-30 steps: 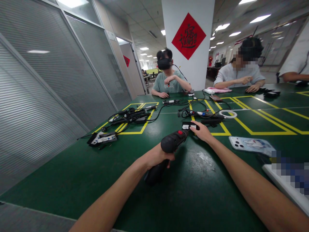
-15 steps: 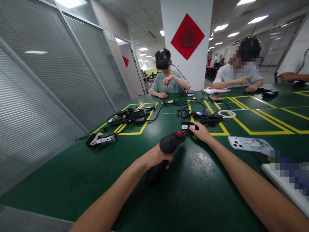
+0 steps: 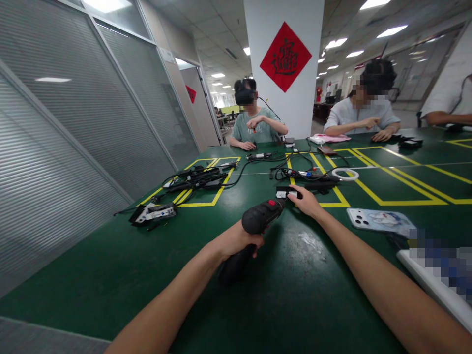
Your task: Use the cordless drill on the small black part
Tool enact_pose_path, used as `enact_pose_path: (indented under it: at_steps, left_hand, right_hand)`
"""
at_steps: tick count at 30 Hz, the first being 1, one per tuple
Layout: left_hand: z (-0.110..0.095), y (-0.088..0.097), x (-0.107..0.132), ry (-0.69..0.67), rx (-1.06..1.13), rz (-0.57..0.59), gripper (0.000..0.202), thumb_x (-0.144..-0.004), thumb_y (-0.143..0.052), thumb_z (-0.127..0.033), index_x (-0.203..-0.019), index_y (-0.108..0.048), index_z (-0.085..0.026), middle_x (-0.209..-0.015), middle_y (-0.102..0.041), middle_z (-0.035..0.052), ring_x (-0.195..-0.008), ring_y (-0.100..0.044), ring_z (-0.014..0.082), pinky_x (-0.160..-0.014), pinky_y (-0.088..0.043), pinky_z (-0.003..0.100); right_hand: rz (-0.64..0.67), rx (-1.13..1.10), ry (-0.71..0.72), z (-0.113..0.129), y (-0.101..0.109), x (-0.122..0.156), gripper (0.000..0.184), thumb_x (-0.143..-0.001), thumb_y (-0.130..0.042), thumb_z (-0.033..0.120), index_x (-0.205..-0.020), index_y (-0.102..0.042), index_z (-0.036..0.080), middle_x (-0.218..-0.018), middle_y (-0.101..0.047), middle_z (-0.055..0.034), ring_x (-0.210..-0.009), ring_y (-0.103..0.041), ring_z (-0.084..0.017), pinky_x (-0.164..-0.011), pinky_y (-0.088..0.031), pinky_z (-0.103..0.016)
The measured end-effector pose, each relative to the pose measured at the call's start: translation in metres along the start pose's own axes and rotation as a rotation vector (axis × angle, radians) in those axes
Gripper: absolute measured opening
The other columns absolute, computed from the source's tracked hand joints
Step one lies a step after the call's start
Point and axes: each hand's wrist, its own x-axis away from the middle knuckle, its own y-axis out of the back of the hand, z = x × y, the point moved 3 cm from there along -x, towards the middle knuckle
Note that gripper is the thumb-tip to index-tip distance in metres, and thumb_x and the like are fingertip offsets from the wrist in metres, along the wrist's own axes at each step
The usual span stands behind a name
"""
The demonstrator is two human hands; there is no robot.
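My left hand (image 3: 239, 239) is wrapped around the grip of a black cordless drill (image 3: 256, 218) with a red button on top. The drill points away from me, and its front end meets a small black block with white labels (image 3: 281, 192). My right hand (image 3: 306, 200) grips that block at its right end, thumb and fingers closed around it. The exact contact between the drill's tip and the block is too small to make out.
Black cables and devices (image 3: 199, 177) lie in a yellow-taped area at left, near a black-and-white part (image 3: 153, 214). Beyond my right hand are more cables and a white ring (image 3: 345, 174). A phone (image 3: 381, 220) lies at right. Co-workers sit across the green table (image 3: 110, 275).
The view has shifted very slightly. My hands, the drill and the block keep the same arrangement. The person opposite has tilted their head down a little.
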Motion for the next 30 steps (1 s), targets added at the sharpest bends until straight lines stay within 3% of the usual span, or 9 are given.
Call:
enact_pose_path:
  at_steps: [30]
  left_hand:
    - [-0.0041, 0.0008, 0.0026, 0.074, 0.029, -0.031, 0.036, -0.055, -0.058, -0.009, -0.09, -0.051, -0.015, -0.067, -0.051, -0.0029, -0.049, -0.052, 0.0101, -0.045, -0.043, 0.022]
  right_hand:
    - [-0.005, 0.01, -0.005, -0.0009, -0.0012, -0.0004, 0.044, -0.079, -0.053, 0.041, -0.119, -0.057, 0.023, -0.116, -0.06, -0.0067, -0.105, -0.056, -0.022, -0.093, -0.041, -0.037]
